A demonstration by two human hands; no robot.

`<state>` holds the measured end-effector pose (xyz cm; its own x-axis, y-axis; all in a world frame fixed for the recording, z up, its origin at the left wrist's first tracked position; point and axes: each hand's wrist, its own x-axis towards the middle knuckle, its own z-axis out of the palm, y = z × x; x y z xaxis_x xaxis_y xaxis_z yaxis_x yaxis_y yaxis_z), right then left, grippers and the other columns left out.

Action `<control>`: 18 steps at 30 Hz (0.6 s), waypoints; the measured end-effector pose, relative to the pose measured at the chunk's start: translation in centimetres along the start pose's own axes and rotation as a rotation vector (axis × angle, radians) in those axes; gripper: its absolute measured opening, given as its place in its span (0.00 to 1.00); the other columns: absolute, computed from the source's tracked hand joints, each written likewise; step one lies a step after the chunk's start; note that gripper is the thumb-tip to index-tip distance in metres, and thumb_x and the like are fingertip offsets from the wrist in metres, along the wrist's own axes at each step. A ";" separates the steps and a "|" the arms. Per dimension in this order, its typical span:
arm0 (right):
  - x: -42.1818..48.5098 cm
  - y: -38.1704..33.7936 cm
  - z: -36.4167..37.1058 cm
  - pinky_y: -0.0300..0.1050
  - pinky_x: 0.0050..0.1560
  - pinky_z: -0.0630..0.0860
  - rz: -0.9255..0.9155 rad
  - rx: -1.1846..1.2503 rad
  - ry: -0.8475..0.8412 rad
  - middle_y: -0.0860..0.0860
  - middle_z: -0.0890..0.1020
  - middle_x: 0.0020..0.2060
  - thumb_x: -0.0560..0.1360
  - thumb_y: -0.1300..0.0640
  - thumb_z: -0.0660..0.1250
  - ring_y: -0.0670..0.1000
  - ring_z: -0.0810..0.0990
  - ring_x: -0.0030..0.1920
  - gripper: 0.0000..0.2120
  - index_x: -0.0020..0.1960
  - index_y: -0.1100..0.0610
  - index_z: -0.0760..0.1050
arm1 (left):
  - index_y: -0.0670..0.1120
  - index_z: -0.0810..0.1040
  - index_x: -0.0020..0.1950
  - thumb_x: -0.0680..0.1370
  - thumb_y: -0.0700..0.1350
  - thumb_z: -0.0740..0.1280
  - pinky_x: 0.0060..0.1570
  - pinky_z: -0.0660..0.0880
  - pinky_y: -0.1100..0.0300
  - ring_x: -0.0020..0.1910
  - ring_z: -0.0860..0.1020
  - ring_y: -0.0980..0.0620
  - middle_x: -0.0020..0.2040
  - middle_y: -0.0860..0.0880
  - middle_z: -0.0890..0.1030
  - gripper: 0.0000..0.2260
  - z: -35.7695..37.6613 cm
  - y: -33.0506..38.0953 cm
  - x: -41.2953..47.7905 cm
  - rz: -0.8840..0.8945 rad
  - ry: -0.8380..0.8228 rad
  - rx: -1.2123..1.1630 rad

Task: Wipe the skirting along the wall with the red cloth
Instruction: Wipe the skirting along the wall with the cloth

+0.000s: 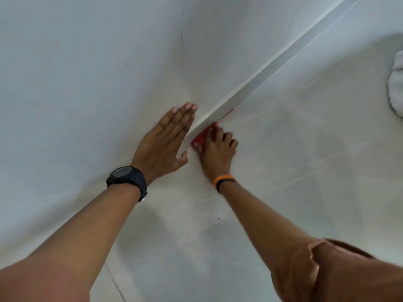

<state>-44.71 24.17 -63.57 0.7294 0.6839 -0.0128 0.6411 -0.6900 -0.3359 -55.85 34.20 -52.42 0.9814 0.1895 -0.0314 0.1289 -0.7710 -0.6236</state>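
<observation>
The white skirting [257,83] runs diagonally from the centre to the upper right, between the wall and the pale floor. My right hand [218,151], with an orange band at the wrist, presses the red cloth [201,137] against the skirting's lower end; most of the cloth is hidden under the fingers. A sliver of red shows further along the skirting's foot. My left hand [165,140], with a black watch on the wrist, lies flat on the wall just left of the skirting, fingers straight and together, holding nothing.
The plain white wall [98,73] fills the left and top. The pale marbled floor [305,160] fills the right and bottom. A white rounded object [395,90] sits at the right edge. Small dark specks lie on the floor near my arms.
</observation>
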 end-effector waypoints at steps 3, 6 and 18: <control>0.6 1.1 -0.4 0.57 0.50 0.66 -0.192 -0.015 0.023 0.57 0.76 0.56 0.75 0.37 0.65 0.61 0.71 0.52 0.24 0.53 0.58 0.81 | 0.34 0.40 0.84 0.83 0.63 0.47 0.84 0.40 0.46 0.85 0.42 0.40 0.85 0.35 0.38 0.42 0.1 -0.3 -0.1 0.066 -0.015 0.089; 5.0 4.6 -1.2 0.61 0.54 0.65 -0.062 -0.074 0.050 0.58 0.74 0.58 0.76 0.35 0.62 0.62 0.71 0.56 0.27 0.60 0.58 0.77 | 0.33 0.42 0.84 0.83 0.61 0.45 0.83 0.37 0.41 0.85 0.43 0.37 0.84 0.33 0.39 0.40 0.4 -0.9 -0.6 0.121 -0.006 0.137; -1.2 -0.5 0.6 0.59 0.53 0.67 -0.173 -0.012 0.033 0.61 0.73 0.59 0.76 0.39 0.65 0.64 0.70 0.55 0.27 0.58 0.63 0.77 | 0.35 0.40 0.85 0.83 0.66 0.41 0.81 0.38 0.33 0.83 0.39 0.31 0.82 0.28 0.35 0.42 0.7 -1.8 -0.7 0.237 -0.081 0.304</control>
<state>-46.04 23.79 -63.93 0.6150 0.7849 0.0756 0.7607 -0.5654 -0.3188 -56.82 35.86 -51.84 0.9630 0.0845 -0.2557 -0.1594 -0.5866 -0.7941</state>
